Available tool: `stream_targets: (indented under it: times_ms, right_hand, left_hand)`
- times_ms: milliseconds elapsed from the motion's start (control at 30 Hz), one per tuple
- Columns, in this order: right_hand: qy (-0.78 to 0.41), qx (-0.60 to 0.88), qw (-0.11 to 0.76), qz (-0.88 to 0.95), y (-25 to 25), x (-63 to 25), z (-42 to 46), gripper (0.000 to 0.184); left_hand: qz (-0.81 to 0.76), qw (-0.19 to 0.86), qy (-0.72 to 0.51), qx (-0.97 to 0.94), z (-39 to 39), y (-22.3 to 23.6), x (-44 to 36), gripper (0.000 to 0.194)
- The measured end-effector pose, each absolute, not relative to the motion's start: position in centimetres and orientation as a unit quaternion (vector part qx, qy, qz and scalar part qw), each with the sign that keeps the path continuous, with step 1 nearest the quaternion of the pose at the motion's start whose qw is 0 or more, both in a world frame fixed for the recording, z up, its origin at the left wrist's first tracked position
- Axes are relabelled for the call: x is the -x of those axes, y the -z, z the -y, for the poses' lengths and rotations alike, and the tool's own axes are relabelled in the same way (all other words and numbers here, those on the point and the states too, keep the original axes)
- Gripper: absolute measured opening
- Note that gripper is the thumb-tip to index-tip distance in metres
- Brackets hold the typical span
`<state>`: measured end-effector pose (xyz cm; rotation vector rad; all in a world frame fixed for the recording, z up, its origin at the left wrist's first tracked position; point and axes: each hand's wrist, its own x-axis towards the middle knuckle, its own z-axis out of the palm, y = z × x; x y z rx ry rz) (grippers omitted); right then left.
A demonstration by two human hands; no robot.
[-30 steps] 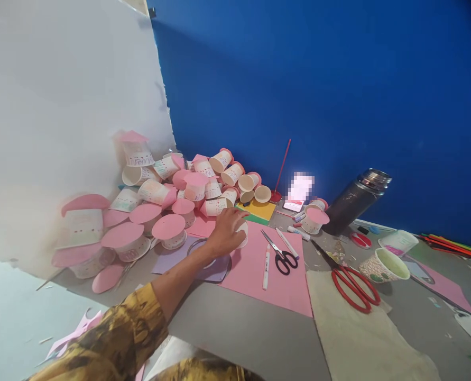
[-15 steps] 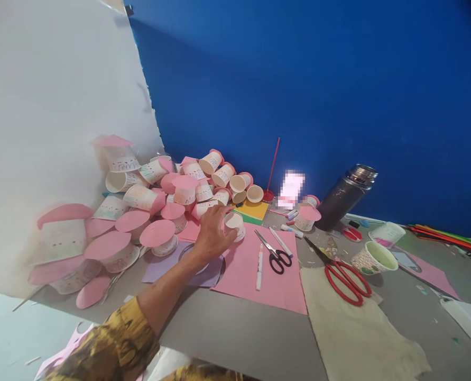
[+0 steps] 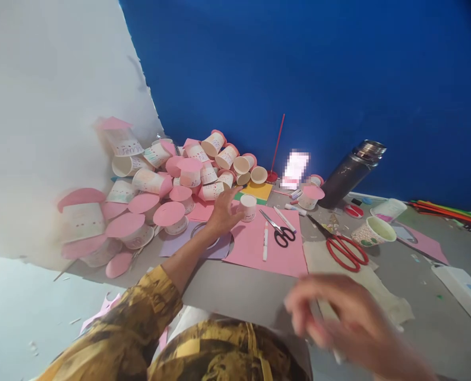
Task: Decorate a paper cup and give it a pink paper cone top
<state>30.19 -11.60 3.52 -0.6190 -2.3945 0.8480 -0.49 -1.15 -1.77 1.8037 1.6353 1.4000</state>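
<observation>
My left hand (image 3: 224,214) reaches over the sheets with fingers apart, its thumb tip at the side of a small white paper cup (image 3: 248,208). The cup stands on a pink paper sheet (image 3: 251,248); whether thumb and cup touch, I cannot tell. My right hand (image 3: 334,317) is smeared by motion above the table's front edge, fingers bent; what it may hold is hidden. Right of the cup lie black-handled scissors (image 3: 279,233), a white marker (image 3: 265,243) and another marker (image 3: 285,219). A purple sheet (image 3: 175,246) with a round shape on it lies under my left forearm.
Several paper cups with pink paper tops (image 3: 169,214) are heaped at left. Red-handled scissors (image 3: 344,251) lie on a beige cloth (image 3: 316,254). A dark flask (image 3: 348,177), a green-lined cup (image 3: 373,233) and a lit, pixelated rectangle (image 3: 295,169) stand farther back.
My left hand has opened away from the white cup, which now stands farther back on the pink sheet. My right hand has come into view at lower right. The camera view has shifted.
</observation>
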Motion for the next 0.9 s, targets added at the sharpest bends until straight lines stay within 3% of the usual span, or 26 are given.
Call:
stream_targets:
  times_ms: [67,133,200,300,367,433,533,767,900]
  right_hand:
    - [-0.203,0.294,0.195,0.913,-3.7,-27.5,8.4,0.017]
    - [-0.085,0.295,0.152,0.94,-3.1,-25.5,5.5,0.018]
    - [-0.047,0.29,0.12,0.948,-2.2,-24.3,3.3,0.014]
    - [-0.013,0.292,0.117,0.949,-0.7,-23.4,1.5,0.014]
    - [0.001,0.269,0.117,0.956,0.3,-23.1,0.8,0.024]
    - [0.004,0.237,0.108,0.965,1.2,-23.1,0.5,0.032]
    - [0.002,0.23,0.096,0.968,2.4,-23.5,0.4,0.03]
    - [-0.011,0.267,0.1,0.959,3.3,-24.9,1.4,0.027]
    - [-0.084,0.257,0.134,0.953,2.5,-25.6,1.1,0.023]
  left_hand:
    - [-0.586,0.154,-0.503,-0.617,1.9,0.4,1.0,0.06]
    - [-0.608,0.119,-0.489,-0.614,3.6,-1.1,1.4,0.041]
    - [-0.628,0.129,-0.418,-0.643,6.1,-2.0,1.5,0.03]
    - [-0.601,0.129,-0.29,-0.734,9.9,-1.5,0.5,0.029]
    - [-0.55,0.129,-0.194,-0.802,11.6,-0.2,-0.6,0.036]
    - [-0.543,0.123,-0.146,-0.818,12.4,1.1,-1.6,0.056]
    - [-0.546,0.126,-0.121,-0.819,12.2,2.2,-2.5,0.065]
    - [-0.507,0.135,-0.124,-0.842,10.4,1.9,-2.7,0.047]
    - [-0.491,0.167,-0.142,-0.843,10.5,1.8,-2.0,0.036]
